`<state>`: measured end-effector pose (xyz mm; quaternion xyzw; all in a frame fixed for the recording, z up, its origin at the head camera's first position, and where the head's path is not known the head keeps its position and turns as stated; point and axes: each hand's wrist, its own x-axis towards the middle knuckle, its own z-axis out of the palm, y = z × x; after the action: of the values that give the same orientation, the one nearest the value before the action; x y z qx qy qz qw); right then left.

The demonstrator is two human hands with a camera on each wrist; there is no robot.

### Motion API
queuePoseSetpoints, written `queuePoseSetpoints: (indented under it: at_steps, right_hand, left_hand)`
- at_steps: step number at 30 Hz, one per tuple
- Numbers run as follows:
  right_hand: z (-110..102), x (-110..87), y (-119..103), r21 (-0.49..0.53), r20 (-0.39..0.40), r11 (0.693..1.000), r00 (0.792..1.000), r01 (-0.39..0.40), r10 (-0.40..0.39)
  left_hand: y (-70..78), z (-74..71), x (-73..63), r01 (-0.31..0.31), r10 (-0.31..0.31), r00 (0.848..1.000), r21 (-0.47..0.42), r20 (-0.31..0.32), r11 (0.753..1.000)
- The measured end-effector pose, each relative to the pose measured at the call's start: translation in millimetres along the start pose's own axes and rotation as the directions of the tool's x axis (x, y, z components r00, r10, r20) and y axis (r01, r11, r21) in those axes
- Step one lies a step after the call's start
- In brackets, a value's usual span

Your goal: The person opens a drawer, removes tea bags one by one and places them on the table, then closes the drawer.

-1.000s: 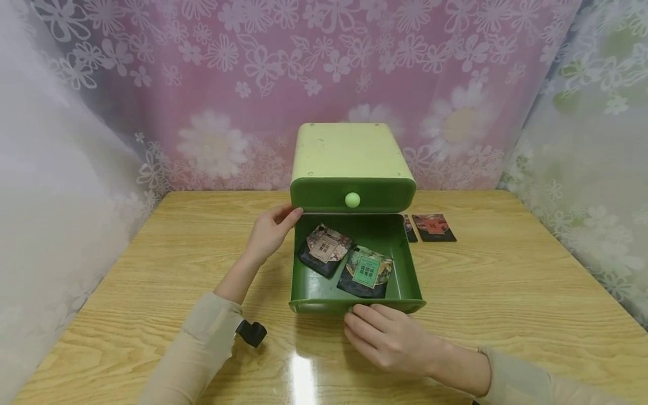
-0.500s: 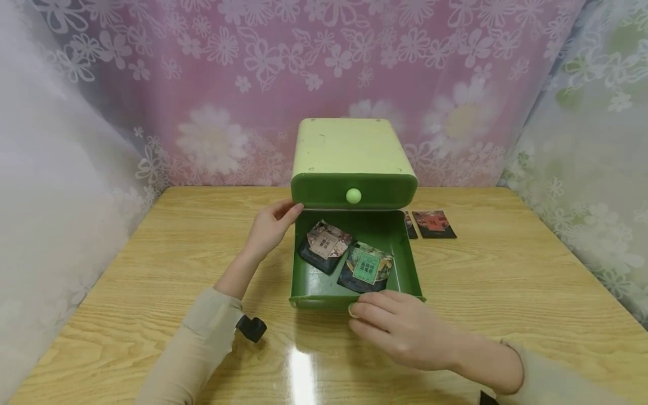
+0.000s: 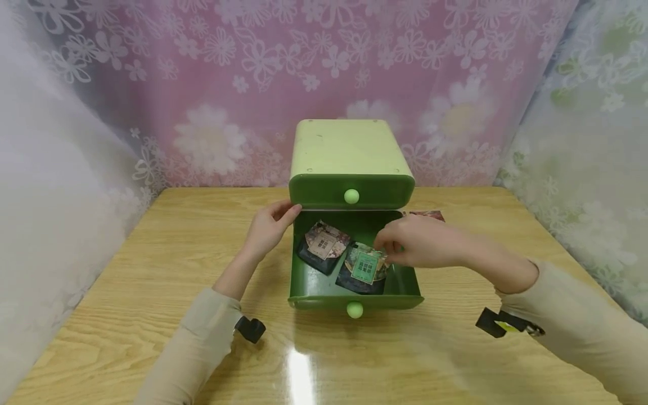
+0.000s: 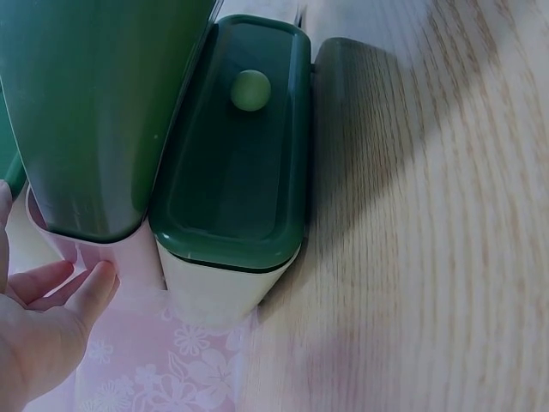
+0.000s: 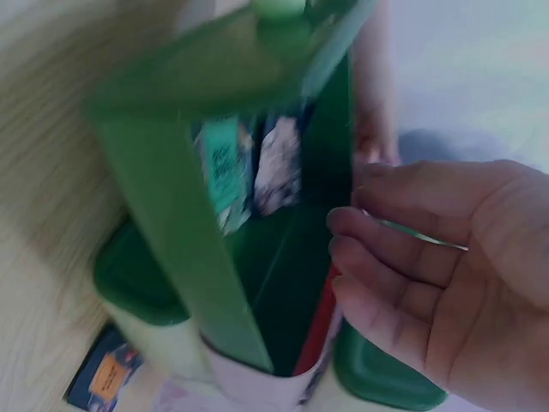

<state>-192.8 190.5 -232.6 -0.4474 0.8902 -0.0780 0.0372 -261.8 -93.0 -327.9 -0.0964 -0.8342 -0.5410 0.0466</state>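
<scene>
A small cabinet (image 3: 349, 147) with stacked green drawers stands on the table. Its middle drawer (image 3: 314, 287), fronted by a light-green round knob (image 3: 355, 309), is pulled out. Inside lie two flat packets, one with a pink label (image 3: 324, 246) and one with a green label (image 3: 365, 268). My left hand (image 3: 267, 228) rests against the cabinet's left side, fingertips (image 4: 101, 271) on the pink casing around the drawer. Over the drawer's right side is my right hand (image 3: 420, 242), its loosely bent fingertips right at the green-labelled packet; in the right wrist view nothing shows between its fingers (image 5: 369, 318).
Above the pulled-out drawer, the top drawer (image 3: 324, 194) is closed; the bottom drawer (image 4: 232, 163) is closed too. On the table right of the cabinet lies a dark, red-patterned packet (image 3: 430, 214), partly hidden behind my right hand. Floral curtains (image 3: 212, 67) surround the wooden table.
My right hand has left the knob of the pulled-out drawer and moved up and over to the green-labelled packet. My left hand stays at the cabinet's side.
</scene>
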Motion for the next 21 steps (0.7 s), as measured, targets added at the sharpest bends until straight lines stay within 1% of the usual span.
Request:
queuePoseSetpoints:
  at_steps: [2, 4, 10, 14, 16, 21]
  right_hand:
    - [-3.1, 8.6, 8.5, 0.029, 0.077, 0.999, 0.996, -0.043, 0.041]
    - [-4.7, 17.1, 15.3, 0.051, 0.131, 0.996, 0.989, -0.079, 0.071]
    - [-3.4, 39.2, 25.7, 0.068, 0.226, 0.985, 0.964, -0.160, 0.141]
    - [0.6, 51.7, 28.0, 0.078, 0.304, 0.976, 0.937, -0.204, 0.172]
    - [4.2, 57.1, 29.1, 0.087, 0.328, 0.973, 0.929, -0.212, 0.173]
    - [17.1, 67.2, 31.2, 0.082, 0.348, 0.974, 0.922, -0.212, 0.172]
  left_hand:
    - [-0.6, 0.2, -0.3, 0.000, 0.000, 1.000, -0.001, 0.001, 1.000]
    - [-1.0, 0.1, -0.3, 0.001, -0.001, 1.000, -0.002, 0.002, 1.000]
    - [-0.8, -0.6, -0.9, 0.006, -0.006, 1.000, -0.006, 0.008, 1.000]
    - [0.2, -1.0, -1.5, 0.010, -0.010, 1.000, -0.008, 0.009, 1.000]
    - [0.6, -1.2, -1.8, 0.008, -0.008, 1.000, -0.009, 0.010, 1.000]
    - [1.2, -1.0, -2.1, 0.001, -0.001, 1.000, -0.006, 0.011, 1.000]
